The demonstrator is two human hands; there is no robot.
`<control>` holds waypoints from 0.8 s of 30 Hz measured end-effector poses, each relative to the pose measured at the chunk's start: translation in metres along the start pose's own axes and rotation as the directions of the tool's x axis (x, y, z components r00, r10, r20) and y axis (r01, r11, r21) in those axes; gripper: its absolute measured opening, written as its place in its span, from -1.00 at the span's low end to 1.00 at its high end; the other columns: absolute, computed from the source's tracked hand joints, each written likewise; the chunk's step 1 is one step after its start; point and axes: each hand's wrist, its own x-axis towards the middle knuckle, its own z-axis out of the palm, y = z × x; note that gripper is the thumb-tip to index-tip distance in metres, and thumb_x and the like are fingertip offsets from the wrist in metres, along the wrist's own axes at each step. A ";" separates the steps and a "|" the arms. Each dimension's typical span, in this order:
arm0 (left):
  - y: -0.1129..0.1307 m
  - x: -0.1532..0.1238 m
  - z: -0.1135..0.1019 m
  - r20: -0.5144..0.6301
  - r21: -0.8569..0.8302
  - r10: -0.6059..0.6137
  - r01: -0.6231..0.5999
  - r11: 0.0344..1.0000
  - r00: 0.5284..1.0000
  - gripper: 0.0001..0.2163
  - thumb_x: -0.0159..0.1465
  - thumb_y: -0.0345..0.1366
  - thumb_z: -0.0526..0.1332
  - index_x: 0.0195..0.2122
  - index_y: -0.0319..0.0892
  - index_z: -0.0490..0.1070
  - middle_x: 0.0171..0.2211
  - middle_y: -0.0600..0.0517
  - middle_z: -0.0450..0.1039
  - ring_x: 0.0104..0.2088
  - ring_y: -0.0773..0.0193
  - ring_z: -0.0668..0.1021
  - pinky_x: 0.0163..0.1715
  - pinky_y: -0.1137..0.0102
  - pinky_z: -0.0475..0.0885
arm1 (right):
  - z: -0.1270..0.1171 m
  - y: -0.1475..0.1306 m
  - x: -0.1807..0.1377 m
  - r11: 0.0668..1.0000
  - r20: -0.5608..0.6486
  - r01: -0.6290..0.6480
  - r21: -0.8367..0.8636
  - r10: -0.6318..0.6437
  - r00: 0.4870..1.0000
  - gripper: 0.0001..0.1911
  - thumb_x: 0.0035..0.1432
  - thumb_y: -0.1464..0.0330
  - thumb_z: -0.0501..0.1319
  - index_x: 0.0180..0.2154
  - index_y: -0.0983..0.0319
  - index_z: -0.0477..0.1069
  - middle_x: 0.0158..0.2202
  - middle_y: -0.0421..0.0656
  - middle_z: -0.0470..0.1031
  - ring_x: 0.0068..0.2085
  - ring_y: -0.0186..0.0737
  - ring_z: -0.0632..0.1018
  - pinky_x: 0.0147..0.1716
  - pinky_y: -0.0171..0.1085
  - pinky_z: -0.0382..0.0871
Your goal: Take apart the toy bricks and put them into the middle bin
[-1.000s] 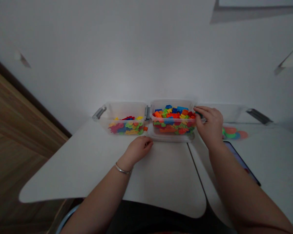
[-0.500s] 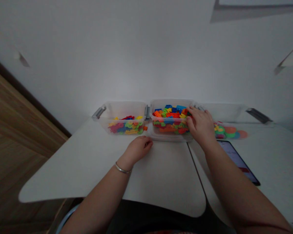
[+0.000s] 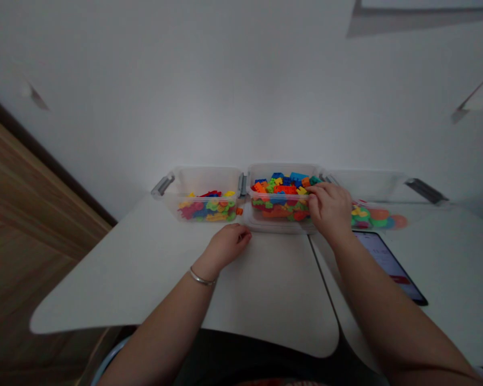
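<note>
Colourful toy building bricks [image 3: 285, 190] fill a clear plastic box [image 3: 284, 169] in the middle. At its right rim is my right hand [image 3: 330, 212], thumb and fingers closed together beside a yellow brick [image 3: 301, 190]. What sits between those fingertips, if anything, is hidden. My left hand [image 3: 229, 244] rests on the table just in front of the boxes, its fingers loosely curled with nothing visible in them. A small orange brick [image 3: 239, 212] lies between the middle box and the left box [image 3: 207, 174], which holds more coloured pieces.
A third clear box [image 3: 370, 182] with round coloured pieces stands at the right, partly behind my right hand. A phone [image 3: 390, 265] lies by my right forearm. The white table [image 3: 116, 268] meets the wall behind the boxes. A seam crosses the tabletop near my right arm.
My right hand has drawn back slightly and lower from over the box's right side, its fingers now closed together. A teal brick there has come into view. My left hand has stayed put.
</note>
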 end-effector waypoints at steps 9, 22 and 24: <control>-0.002 0.000 0.000 0.000 0.000 -0.006 0.006 1.000 1.000 -0.77 0.36 -0.29 0.09 -0.26 -0.19 0.54 -0.28 -0.09 0.56 -0.24 0.14 0.55 -0.19 0.32 0.41 | 0.001 -0.002 0.000 1.000 -0.017 -0.001 0.003 0.002 1.000 -0.66 0.29 0.33 0.04 -0.05 0.20 0.53 -0.04 -0.03 0.57 -0.02 0.02 0.51 0.03 0.02 0.36; -0.001 -0.001 0.003 -0.278 -0.157 -0.151 0.110 0.982 0.949 -0.75 0.29 -0.35 0.16 -0.01 -0.21 0.41 -0.07 -0.13 0.51 -0.15 0.14 0.57 -0.10 0.24 0.51 | 0.003 -0.002 0.000 0.999 -0.002 0.004 0.034 -0.004 1.000 -0.65 0.30 0.35 0.04 -0.01 0.24 0.53 0.15 0.00 0.52 0.08 0.04 0.50 0.15 0.07 0.31; -0.004 0.000 0.004 -0.297 -0.146 -0.136 0.096 0.985 0.945 -0.68 0.30 -0.36 0.14 0.09 -0.21 0.36 0.03 -0.17 0.48 -0.06 0.12 0.57 -0.02 0.20 0.51 | 0.003 -0.002 0.000 0.999 0.001 -0.001 0.032 0.001 1.000 -0.64 0.30 0.35 0.05 -0.01 0.25 0.53 0.16 0.01 0.51 0.09 0.04 0.50 0.16 0.07 0.30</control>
